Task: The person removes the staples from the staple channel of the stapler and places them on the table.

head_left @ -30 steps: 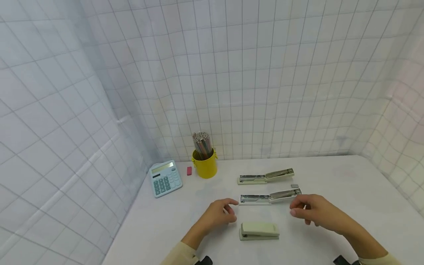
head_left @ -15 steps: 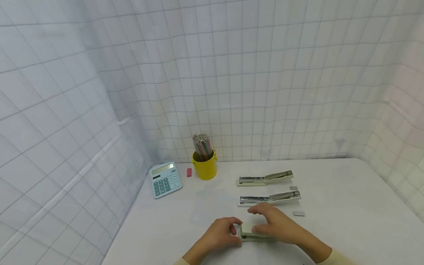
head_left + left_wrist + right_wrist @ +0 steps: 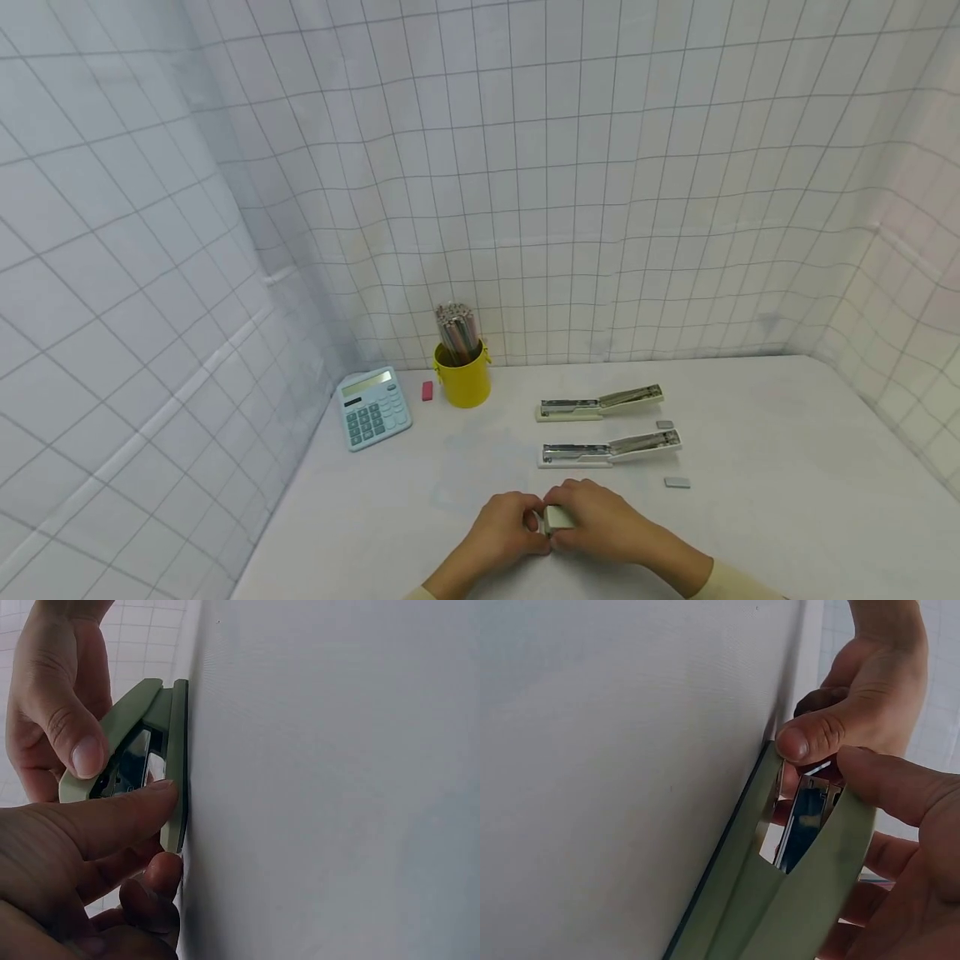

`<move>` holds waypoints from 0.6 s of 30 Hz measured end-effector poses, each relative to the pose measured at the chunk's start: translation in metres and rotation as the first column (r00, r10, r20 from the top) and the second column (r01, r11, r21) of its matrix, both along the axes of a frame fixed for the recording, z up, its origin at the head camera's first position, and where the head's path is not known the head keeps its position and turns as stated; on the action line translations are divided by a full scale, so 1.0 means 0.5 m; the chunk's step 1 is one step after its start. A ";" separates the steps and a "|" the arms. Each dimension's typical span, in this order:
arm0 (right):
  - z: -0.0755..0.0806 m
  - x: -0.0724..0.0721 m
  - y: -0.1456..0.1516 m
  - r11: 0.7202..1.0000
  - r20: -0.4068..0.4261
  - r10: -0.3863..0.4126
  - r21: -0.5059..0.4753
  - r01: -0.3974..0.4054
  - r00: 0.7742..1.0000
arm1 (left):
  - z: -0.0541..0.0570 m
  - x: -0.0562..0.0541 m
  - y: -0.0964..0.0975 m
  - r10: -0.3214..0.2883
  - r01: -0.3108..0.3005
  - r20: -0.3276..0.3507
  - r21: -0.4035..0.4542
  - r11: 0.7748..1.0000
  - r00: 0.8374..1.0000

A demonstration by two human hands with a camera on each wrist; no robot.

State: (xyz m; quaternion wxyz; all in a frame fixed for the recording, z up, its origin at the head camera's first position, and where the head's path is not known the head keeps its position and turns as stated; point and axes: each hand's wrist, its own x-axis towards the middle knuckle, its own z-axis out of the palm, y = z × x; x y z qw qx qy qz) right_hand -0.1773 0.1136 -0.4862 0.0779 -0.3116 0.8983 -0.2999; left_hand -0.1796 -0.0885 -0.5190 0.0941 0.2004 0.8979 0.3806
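A pale green stapler (image 3: 559,517) lies at the front of the table, partly hidden by both hands. My left hand (image 3: 504,531) pinches the front end of its base, the thumb on the base edge in the left wrist view. The right hand (image 3: 606,527) grips the top arm from above, with its thumb (image 3: 892,784) near the front end. In the wrist views, the top arm is raised at an angle from the base, and the shiny metal magazine (image 3: 808,817) shows between them.
Behind the hands lie two opened staplers, one white (image 3: 577,463) and one pale green (image 3: 570,417). Small grey strips (image 3: 677,482) (image 3: 664,425) are at their right. A yellow pencil pot (image 3: 467,385), a pink eraser (image 3: 427,391) and a blue calculator (image 3: 375,408) stand at the back left.
My right hand has moved left from beside the white stapler onto the front green stapler and grips it. A grey strip now shows where that hand was. The left hand has come down to the stapler's end.
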 end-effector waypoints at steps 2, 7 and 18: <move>-0.001 -0.001 -0.001 1.000 0.003 -0.002 -0.003 0.002 1.000 | 0.000 0.002 0.001 0.007 -0.007 -0.001 -0.004 1.000 1.000; 0.000 0.000 -0.005 1.000 0.003 -0.011 -0.022 0.011 1.000 | 0.002 0.004 0.004 0.027 -0.027 -0.019 -0.009 1.000 0.999; 0.005 0.001 -0.002 0.999 -0.003 -0.019 -0.039 0.019 1.000 | 0.002 0.008 0.007 0.046 -0.048 -0.057 -0.030 0.998 0.997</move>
